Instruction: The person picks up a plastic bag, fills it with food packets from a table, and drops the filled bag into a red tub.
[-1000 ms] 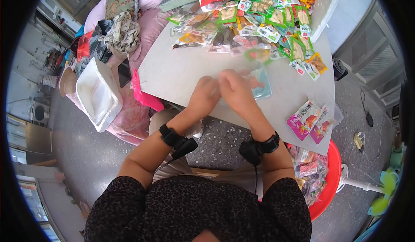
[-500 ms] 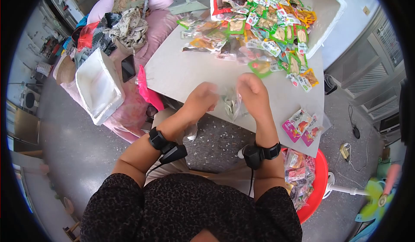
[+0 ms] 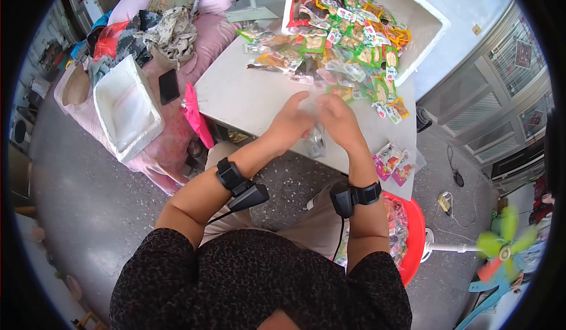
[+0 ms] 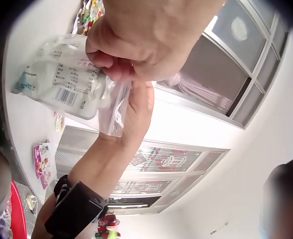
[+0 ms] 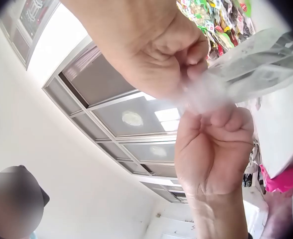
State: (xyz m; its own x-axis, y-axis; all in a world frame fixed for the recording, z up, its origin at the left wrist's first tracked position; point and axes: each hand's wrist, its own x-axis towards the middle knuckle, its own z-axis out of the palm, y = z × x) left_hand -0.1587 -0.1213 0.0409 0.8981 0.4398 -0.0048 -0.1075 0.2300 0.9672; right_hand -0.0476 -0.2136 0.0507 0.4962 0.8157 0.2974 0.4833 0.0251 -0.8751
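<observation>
A clear zip bag (image 3: pixel 316 142) hangs between both hands over the table's near edge. Printed text and a barcode show on the pale pack (image 4: pixel 69 82) inside it in the left wrist view. My left hand (image 3: pixel 289 122) pinches the bag's top, its fingers curled in at the mouth. Close beside it, my right hand (image 3: pixel 338 119) grips the same end, thumb and fingers bent. The bag's zip strip (image 4: pixel 117 110) sticks out past the fingers. In the right wrist view, the bag's top blurs where the fingertips meet.
Many snack packets (image 3: pixel 354 38) spill from a white foam box (image 3: pixel 421 47) across the back of the table (image 3: pixel 233 97). Two pink-and-white packets (image 3: pixel 391 162) lie at its right corner. A red tub (image 3: pixel 415 230) of packets stands below. A white foam box (image 3: pixel 127 109) and phone (image 3: pixel 168 86) rest left.
Both hands were together by a bluish bag on the table, then moved apart with the clear bag near the right hand. Now they are close together again at the bag's top. The head view has shifted.
</observation>
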